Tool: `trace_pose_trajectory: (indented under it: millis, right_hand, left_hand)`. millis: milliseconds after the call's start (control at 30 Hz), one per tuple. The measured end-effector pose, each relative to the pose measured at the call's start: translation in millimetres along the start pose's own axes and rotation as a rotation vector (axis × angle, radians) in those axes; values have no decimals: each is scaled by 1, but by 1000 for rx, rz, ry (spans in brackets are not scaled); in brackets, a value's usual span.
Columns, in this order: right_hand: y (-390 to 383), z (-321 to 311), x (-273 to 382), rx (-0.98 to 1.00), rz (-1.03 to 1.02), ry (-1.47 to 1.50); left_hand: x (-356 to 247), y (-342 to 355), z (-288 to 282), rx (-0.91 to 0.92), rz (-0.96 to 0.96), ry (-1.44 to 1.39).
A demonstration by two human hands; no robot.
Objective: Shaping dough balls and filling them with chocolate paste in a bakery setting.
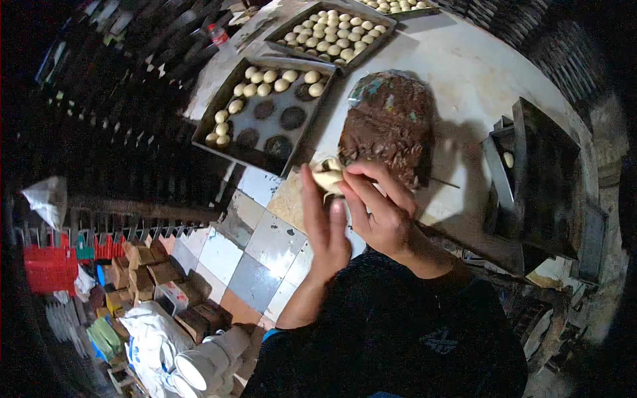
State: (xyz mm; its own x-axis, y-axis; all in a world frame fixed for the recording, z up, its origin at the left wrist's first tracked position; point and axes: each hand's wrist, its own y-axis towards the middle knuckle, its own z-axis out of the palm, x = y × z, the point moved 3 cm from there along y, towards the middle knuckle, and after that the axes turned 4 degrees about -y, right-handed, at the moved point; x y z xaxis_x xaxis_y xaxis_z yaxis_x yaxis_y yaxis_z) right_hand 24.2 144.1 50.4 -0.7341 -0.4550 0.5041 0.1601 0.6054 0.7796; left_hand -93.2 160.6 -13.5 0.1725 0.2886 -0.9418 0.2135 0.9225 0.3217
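Between my two hands is a small piece of pale dough (pixel 328 179), cupped open with a dark spot inside it. My left hand (pixel 322 229) supports it from the left, its fingers upright and thumb underneath. With bent fingertips, my right hand (pixel 383 211) pinches the dough's right edge. Just beyond my right hand lies a big brown mound of paste (pixel 385 129), its surface dented and its far end under clear plastic. Left of the mound, a metal tray (pixel 306 138) carries several pale dough balls (pixel 264 88) along its far and left sides, with dark round patches on its bottom.
A second tray (pixel 390 30) full of dough balls stands farther back, a third at the far edge. Dark metal trays (pixel 541 176) are stacked on the right of the white table (pixel 464 83). Boxes (pixel 149 272), a white sack (pixel 156 335) and white buckets (pixel 192 368) cover the lower-left floor.
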Motion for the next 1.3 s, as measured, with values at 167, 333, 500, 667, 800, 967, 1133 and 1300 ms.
trace_pose_trajectory:
  millis: [167, 333, 500, 667, 800, 967, 1133, 1300]
  right_hand:
    - [-21, 15, 71, 227, 25, 206]
    - [-53, 44, 99, 492, 706, 787]
    - [-56, 38, 146, 537, 89, 254]
    - [-54, 20, 156, 420, -37, 119]
    - [-54, -20, 126, 407, 332, 297]
    - [-71, -78, 82, 202, 395, 484]
    - [-90, -161, 37, 63, 74, 50]
    - [-100, -236, -24, -151, 187, 535]
  left_hand:
    - [-31, -37, -88, 11, -14, -483]
    - [-54, -75, -131, -1, 388, 94]
    - [-76, -101, -140, -112, 396, 626]
    - [-69, -100, -126, -111, 149, 57]
    - [-55, -96, -90, 142, -84, -663]
    - [-51, -70, -16, 341, 289, -360]
    - [-58, -64, 105, 104, 249, -393]
    - [-61, -41, 228, 661, 299, -362]
